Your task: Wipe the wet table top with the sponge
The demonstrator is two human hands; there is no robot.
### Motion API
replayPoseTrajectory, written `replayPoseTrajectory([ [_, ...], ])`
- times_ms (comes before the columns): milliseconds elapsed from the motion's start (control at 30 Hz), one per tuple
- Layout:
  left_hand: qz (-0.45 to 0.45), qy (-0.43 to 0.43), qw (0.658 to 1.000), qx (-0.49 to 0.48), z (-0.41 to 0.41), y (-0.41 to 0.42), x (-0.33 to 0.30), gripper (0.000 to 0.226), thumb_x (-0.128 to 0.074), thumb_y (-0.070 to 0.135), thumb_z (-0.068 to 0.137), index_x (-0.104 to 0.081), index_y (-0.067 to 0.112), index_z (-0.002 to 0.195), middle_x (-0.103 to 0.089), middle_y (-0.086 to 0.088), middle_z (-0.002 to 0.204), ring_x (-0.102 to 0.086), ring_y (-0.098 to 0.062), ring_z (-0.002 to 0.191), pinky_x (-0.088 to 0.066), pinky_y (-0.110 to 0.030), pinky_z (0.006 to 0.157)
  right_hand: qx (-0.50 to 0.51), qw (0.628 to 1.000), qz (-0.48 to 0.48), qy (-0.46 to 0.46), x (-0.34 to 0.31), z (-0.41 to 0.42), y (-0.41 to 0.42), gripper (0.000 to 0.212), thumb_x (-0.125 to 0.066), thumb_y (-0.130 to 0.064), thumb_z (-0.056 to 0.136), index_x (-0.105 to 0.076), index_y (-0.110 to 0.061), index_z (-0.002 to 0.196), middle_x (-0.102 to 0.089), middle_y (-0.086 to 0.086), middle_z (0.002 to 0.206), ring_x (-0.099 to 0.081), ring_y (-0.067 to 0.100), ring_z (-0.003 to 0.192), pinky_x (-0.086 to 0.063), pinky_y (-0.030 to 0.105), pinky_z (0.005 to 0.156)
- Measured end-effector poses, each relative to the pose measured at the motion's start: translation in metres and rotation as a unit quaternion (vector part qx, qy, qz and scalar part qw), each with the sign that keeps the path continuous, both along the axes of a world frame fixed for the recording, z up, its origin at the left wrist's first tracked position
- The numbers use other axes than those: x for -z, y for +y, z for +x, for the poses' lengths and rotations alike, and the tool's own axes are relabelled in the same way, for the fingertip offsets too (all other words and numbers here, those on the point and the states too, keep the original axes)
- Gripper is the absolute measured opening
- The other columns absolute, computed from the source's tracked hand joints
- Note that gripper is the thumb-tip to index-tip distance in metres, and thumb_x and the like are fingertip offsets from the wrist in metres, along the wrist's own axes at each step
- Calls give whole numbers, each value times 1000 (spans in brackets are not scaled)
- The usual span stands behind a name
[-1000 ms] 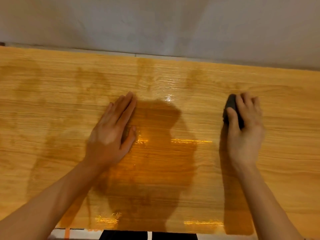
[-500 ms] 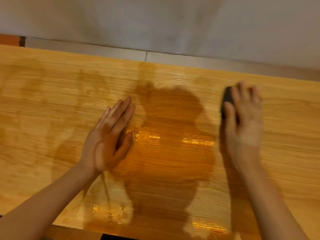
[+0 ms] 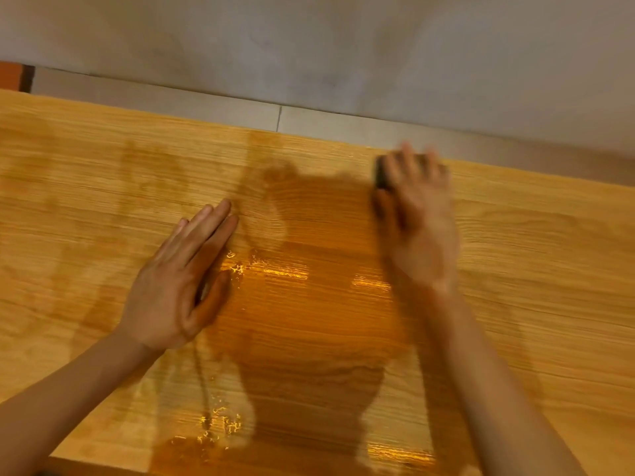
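Observation:
The wooden table top (image 3: 536, 290) fills the view, with a wet glossy patch (image 3: 302, 304) in its middle and droplets near the front edge. My right hand (image 3: 421, 221) presses a dark sponge (image 3: 380, 175) onto the table close to the far edge; only the sponge's left end shows beyond my fingers, and the hand is blurred. My left hand (image 3: 182, 280) lies flat on the table left of the wet patch, fingers together and pointing away from me, holding nothing.
A grey wall (image 3: 309, 46) rises behind the table, with a pale ledge (image 3: 206, 97) along the table's far edge. An orange-brown object (image 3: 12, 77) shows at the far left corner. The table's front edge runs along the bottom left.
My right hand has pushed the sponge away from me, from mid-table to near the far edge. The left hand stayed flat in place. The view tilted, showing more of the ledge.

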State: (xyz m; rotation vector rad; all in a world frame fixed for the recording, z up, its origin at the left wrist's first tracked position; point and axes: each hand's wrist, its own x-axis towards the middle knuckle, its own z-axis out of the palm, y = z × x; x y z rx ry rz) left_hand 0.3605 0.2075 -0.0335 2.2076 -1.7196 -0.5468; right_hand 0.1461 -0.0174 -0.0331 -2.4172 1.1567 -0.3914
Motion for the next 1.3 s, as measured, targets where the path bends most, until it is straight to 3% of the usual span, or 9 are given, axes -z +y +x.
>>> replayPoseTrajectory([
  [100,0,-4,1000,-5,1,-1,0,62,-34,39,103,-32,9,157,-23,-4,168,-17,-20,156,-9,-33,128,193,981,24,6,-7,-55,-22,45,-34,-26,106,-38,-12,148,-29,7,158,-14,28,149,-10,48,121],
  [167,2,-7,1000,-7,0,0,0,63,-38,35,100,-32,9,157,-23,-3,168,-18,-20,156,-10,-34,128,230,973,12,7,-4,-44,-19,45,-32,-25,106,-38,-11,148,-28,9,158,-14,31,149,-9,49,121],
  [300,2,-23,1000,0,0,0,1,62,-38,32,100,-31,7,157,-23,-5,168,-18,-21,156,-11,-37,128,71,994,-36,75,4,35,-1,46,-31,-21,98,-46,-12,141,-38,9,153,-25,35,145,-21,54,118],
  [433,-4,-30,1000,-5,-2,-1,1,61,-35,34,102,-32,7,157,-24,-6,167,-16,-19,157,-9,-35,128,-67,995,-37,57,2,34,-11,46,-39,-25,102,-41,-10,145,-32,11,156,-23,33,146,-13,46,119],
  [567,-12,-27,1000,-7,-3,-1,1,61,-35,33,102,-33,7,157,-24,-5,167,-15,-16,156,-8,-33,128,53,998,-9,37,-3,-41,-51,44,-34,-27,105,-45,-6,143,-42,15,148,-29,32,143,-11,40,122],
  [633,-17,-24,999,-12,-3,-1,1,61,-36,32,101,-33,8,157,-24,-4,167,-16,-16,156,-8,-33,128,94,994,-30,56,-6,-47,-60,41,-30,-26,104,-53,-6,132,-54,15,130,-43,32,127,-23,40,116],
  [767,-21,-21,1000,-9,-2,1,2,61,-37,30,101,-32,7,157,-24,-5,167,-17,-19,156,-10,-36,128,95,991,-47,86,-7,10,-51,37,-28,-28,101,-60,-11,109,-61,13,110,-50,32,104,-33,40,92],
  [1033,-34,-7,999,1,-1,1,1,61,-42,27,99,-33,6,156,-25,-7,167,-19,-22,156,-11,-38,128,-32,997,29,69,-8,78,-37,36,-32,-35,102,-61,-16,105,-65,7,108,-54,29,103,-38,36,81],
  [1300,-70,-17,997,14,1,0,4,58,-44,26,101,-37,1,153,-29,-14,164,-26,-28,154,-20,-46,126,96,983,66,143,-26,42,-62,37,-32,-28,98,-60,-8,84,-65,20,90,-49,35,77,-31,35,66],
])
